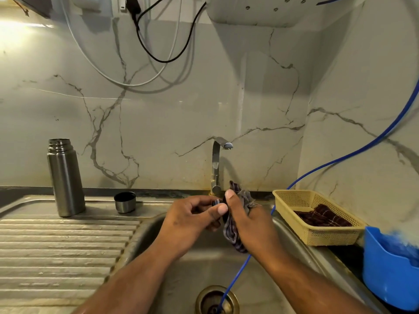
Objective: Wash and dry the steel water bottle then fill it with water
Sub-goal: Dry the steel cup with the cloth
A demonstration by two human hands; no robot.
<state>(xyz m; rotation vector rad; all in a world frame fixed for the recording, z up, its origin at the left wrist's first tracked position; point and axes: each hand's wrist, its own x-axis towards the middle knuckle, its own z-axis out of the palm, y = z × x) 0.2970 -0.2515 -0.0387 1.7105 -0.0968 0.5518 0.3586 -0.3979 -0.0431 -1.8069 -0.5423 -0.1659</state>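
Note:
The steel water bottle (64, 177) stands upright and uncapped on the drainboard at the far left. Its steel cap (125, 202) sits mouth-up a little to its right. Over the sink basin (192, 264), both hands hold a striped grey-blue cloth (231, 232). My right hand (247, 225) grips the bunched cloth, thumb up. My left hand (192, 219) pinches an edge of the same cloth between thumb and fingers. Neither hand touches the bottle.
A steel tap (217, 164) rises behind the hands. A thin blue hose (235, 279) runs into the drain (217, 300). A beige plastic basket (317, 232) with a dark cloth sits right of the sink, a blue tub (390, 268) nearer. The ribbed drainboard (59, 252) lies left.

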